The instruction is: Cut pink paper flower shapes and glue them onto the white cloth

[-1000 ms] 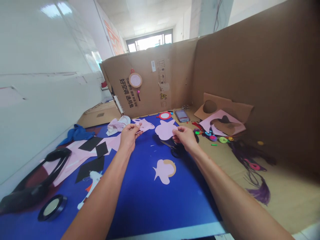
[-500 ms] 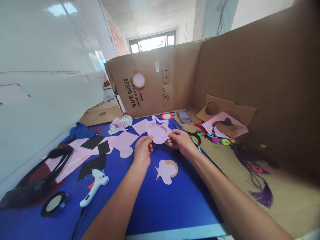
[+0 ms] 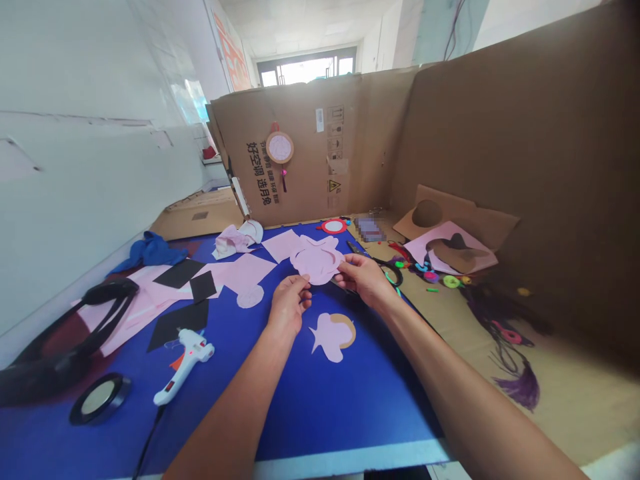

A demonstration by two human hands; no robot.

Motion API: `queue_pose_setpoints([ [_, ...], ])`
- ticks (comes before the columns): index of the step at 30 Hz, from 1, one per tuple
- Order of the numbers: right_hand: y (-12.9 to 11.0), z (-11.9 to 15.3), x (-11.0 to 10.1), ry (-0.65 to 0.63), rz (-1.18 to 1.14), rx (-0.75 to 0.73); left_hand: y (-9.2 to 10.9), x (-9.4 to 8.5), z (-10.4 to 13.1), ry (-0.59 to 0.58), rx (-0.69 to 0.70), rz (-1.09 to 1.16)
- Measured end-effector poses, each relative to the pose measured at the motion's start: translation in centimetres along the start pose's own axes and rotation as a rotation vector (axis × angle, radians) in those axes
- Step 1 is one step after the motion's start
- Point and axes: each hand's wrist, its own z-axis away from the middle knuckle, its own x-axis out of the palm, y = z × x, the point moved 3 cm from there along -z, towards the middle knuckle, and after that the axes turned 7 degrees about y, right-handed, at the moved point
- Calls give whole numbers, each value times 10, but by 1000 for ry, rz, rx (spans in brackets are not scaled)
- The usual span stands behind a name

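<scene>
Between my hands, over the middle of the blue table, is a pink paper cutout (image 3: 320, 275) with a wavy outline and a curved opening. My left hand (image 3: 290, 301) pinches its lower left edge between thumb and fingers. On the right edge, my right hand (image 3: 366, 279) is closed on it the same way. Nearer me lies another pink cutout (image 3: 327, 337) with pointed tips, lying against a tan cardboard ring (image 3: 349, 331). A small round pale cutout (image 3: 250, 296) rests left of my left hand. Black-handled scissors (image 3: 393, 272) lie just beyond my right hand.
A white glue gun (image 3: 184, 365) with its cord lies at left, near a roll of black tape (image 3: 100, 398) and headphones (image 3: 107, 290). Black squares (image 3: 179, 273) and pink sheets (image 3: 250, 270) spread behind. Cardboard walls (image 3: 360, 147) stand behind and right; purple tassels (image 3: 520, 387) lie at right.
The pink cutout has flattened: a strip that stood up at its top now lies lower, against it. Both hands keep their hold. The view has shifted slightly.
</scene>
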Motion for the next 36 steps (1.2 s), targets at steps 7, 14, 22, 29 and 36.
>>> queue_pose_setpoints([
  [7, -2, 4, 1, 5, 23, -9, 10, 1, -3, -96, 8, 104],
  [14, -7, 12, 7, -10, 2, -63, 6, 3, -9, -196, -18, 208],
  [22, -11, 20, 11, -11, 5, -147, -1, 0, -12, -150, -9, 232],
  [29, -12, 22, 13, -14, -23, -147, -3, 0, -16, -102, 28, 251],
  [36, -11, 22, 13, -12, 20, -148, -3, 2, -14, -129, 55, 249],
])
